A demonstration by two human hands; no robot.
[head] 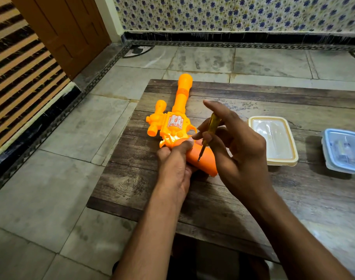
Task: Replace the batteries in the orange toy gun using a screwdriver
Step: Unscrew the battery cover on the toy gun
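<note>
Low wooden table (132,178) on a stone-tiled floor (41,188).
Left hand (175,164) grips the plastic orange toy gun (174,126); right hand (239,150) pinches the yellow-handled screwdriver (210,130), its tip on the smooth handle.

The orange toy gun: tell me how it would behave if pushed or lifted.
The orange toy gun looks like hollow moulded plastic, so probably light and stiff. Lying flat on the table, it would likely slide, not roll. Its glossy shell may be slippery.
</note>
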